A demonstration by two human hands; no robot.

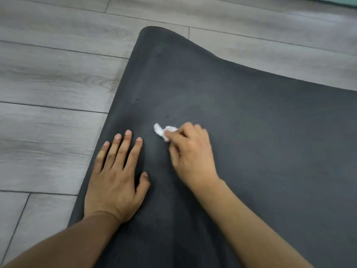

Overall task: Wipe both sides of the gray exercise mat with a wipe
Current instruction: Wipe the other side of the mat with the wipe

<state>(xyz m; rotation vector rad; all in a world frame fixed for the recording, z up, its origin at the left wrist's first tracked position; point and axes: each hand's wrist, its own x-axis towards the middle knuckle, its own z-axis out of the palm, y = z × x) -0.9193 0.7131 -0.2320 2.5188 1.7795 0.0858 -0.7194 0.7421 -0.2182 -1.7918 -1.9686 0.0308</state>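
Note:
The dark gray exercise mat lies spread on the floor and fills the middle and right of the head view; its far corner curls up slightly. My left hand rests flat on the mat near its left edge, fingers spread, holding nothing. My right hand is closed around a small crumpled white wipe, which pokes out past the fingertips and presses against the mat surface. Most of the wipe is hidden inside the fist.
Gray wood-look plank flooring surrounds the mat on the left and beyond its far edge. A few tiny dark specks sit on the mat ahead of the wipe. A teal strip shows at the top right corner.

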